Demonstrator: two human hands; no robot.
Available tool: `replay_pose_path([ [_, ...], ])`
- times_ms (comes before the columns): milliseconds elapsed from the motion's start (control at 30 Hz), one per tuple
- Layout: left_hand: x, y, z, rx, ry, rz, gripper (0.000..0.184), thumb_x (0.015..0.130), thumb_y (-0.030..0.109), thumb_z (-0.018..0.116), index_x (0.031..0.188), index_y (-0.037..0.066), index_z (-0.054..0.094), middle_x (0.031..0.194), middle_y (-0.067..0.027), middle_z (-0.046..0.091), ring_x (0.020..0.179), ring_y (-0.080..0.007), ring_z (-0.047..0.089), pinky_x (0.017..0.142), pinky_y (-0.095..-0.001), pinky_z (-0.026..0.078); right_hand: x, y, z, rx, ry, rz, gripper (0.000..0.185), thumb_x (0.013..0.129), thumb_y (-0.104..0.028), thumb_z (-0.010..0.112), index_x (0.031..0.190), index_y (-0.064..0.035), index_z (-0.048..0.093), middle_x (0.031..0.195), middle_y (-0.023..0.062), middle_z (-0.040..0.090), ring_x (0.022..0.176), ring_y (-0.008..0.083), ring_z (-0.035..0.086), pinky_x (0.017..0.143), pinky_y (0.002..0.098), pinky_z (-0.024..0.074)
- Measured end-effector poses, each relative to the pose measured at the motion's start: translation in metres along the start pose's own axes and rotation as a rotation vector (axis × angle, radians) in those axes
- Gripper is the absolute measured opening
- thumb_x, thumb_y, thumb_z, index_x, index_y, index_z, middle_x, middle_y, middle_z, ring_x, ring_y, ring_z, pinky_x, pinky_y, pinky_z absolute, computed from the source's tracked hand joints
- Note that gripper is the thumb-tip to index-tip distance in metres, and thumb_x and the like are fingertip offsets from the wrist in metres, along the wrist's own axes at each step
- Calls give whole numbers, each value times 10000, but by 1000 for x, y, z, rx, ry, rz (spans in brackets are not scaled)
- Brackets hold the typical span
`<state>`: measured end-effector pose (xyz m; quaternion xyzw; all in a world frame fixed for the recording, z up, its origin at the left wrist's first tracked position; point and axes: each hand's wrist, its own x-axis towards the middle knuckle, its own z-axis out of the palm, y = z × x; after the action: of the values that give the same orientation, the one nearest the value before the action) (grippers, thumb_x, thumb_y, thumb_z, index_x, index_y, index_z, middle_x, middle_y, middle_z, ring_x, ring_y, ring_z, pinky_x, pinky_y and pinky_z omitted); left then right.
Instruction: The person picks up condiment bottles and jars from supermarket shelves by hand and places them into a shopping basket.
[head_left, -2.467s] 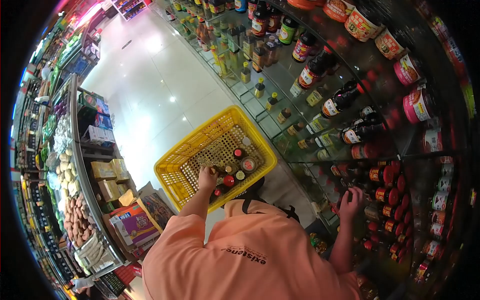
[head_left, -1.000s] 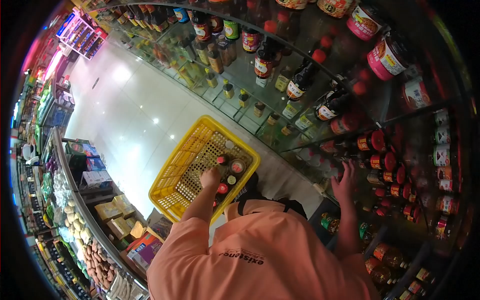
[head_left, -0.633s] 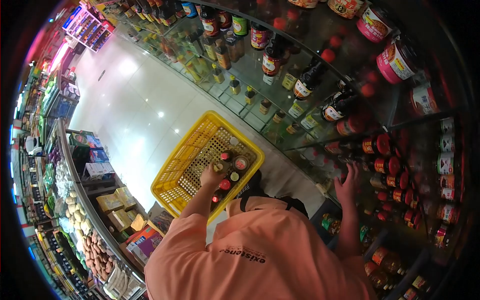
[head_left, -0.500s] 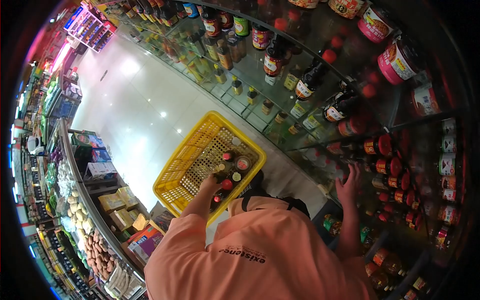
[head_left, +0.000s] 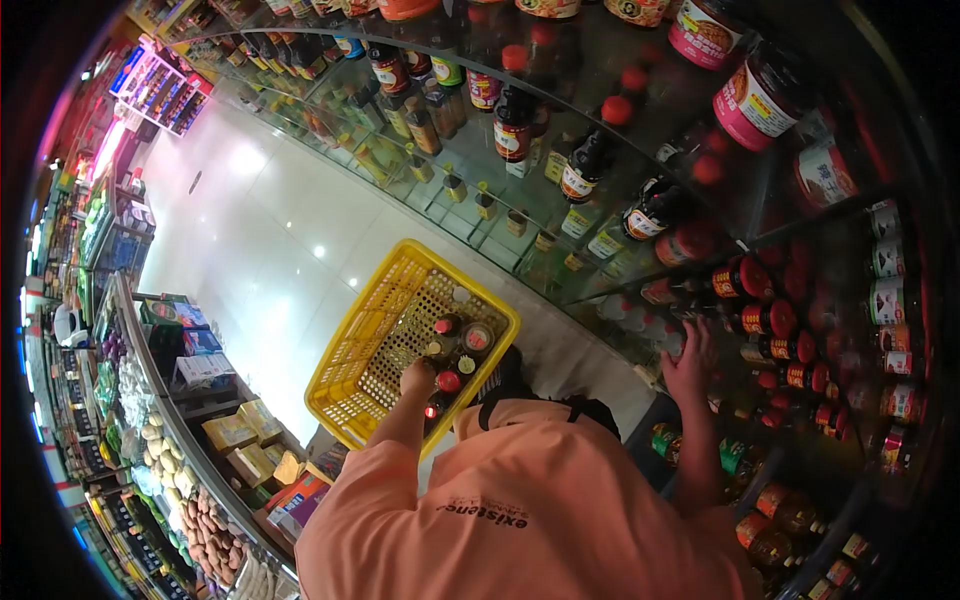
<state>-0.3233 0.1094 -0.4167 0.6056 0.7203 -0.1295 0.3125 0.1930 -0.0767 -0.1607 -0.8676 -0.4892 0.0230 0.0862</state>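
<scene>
Inside the yellow basket (head_left: 333,388), my left hand (head_left: 418,378) has its fingers closed at a dark bottle (head_left: 436,350); part of the grip is hidden. Beside it stand a round-lidded jar (head_left: 477,337) and several bottles, one with a red cap (head_left: 448,381). At the shelf on the right, my right hand (head_left: 690,362) curls its thumb and fingers around a pale grey-capped bottle (head_left: 673,344). Red-labelled sauce jars (head_left: 768,318) lie close to these fingers on the right.
Glass shelves (head_left: 590,110) crowded with sauce bottles run along the right. On the left, a produce stand holds potatoes (head_left: 212,535) above boxed goods (head_left: 230,432). Pale tiled floor (head_left: 270,215) stretches between them. Oil bottles (head_left: 790,507) stand low at the right.
My right hand has gone from spread fingers to closing around the grey-capped bottle. My left hand stays in the basket, slightly lower. The view has shifted a little.
</scene>
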Motion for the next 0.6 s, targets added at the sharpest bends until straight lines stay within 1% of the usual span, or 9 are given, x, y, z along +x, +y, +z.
replay_pose_path([
  [67,-2,0,1,-40,20,-11,357,891,308,562,1198,159,668,1080,-200,715,1043,-387,678,899,-504,534,-1,-1,-2,21,7,-4,737,772,-158,781,1419,-86,434,1535,178,370,1451,390,320,1137,532,310],
  [167,3,-1,-2,-34,-71,-13,479,919,394,545,1328,154,614,1191,-211,689,1099,-389,666,930,-470,531,-2,2,-2,43,27,-25,739,777,-174,777,1424,-91,429,1536,174,370,1453,393,317,1136,539,310],
  [233,1,-6,-4,102,-154,19,708,850,488,632,1425,96,505,1219,-199,685,1121,-384,660,947,-474,518,-1,4,-1,48,45,-41,742,779,-182,775,1427,-94,426,1536,173,371,1453,395,316,1138,541,309],
  [267,-2,-11,-7,104,-144,22,708,850,488,632,1425,96,505,1219,-199,685,1121,-384,660,947,-474,518,-2,4,0,49,20,-17,738,778,-199,779,1422,-100,432,1527,190,367,1453,404,308,1139,566,298],
  [333,-6,-15,-15,-66,59,-144,621,803,377,708,1327,86,546,1151,-207,698,1064,-390,677,884,-482,543,-3,10,4,54,9,9,735,777,-216,782,1418,-106,439,1518,207,364,1452,414,301,1140,591,286],
  [400,-46,12,-78,-166,210,-98,558,815,308,715,1292,63,564,1121,-208,694,1039,-380,679,870,-470,543,-3,18,11,96,73,-83,748,769,-228,788,1417,-93,439,1524,211,359,1457,425,290,1145,586,287],
  [467,-8,3,-95,-275,594,-88,499,846,300,715,1277,89,578,1072,-193,695,974,-358,687,827,-464,539,-3,11,0,86,49,-58,751,767,-233,790,1416,-88,439,1527,212,357,1460,429,283,1148,585,286],
  [533,-21,65,-155,-403,858,106,492,863,306,730,1283,99,579,990,-166,681,880,-318,674,774,-430,532,-4,10,-6,73,9,-52,766,768,-250,791,1424,-82,433,1539,207,347,1474,417,263,1159,581,278],
  [600,-37,149,-215,-492,935,371,538,843,287,778,1300,95,569,976,-132,664,830,-271,640,735,-398,522,-4,12,-11,63,2,-61,784,759,-242,798,1429,-88,423,1545,207,337,1474,418,262,1152,574,283],
])
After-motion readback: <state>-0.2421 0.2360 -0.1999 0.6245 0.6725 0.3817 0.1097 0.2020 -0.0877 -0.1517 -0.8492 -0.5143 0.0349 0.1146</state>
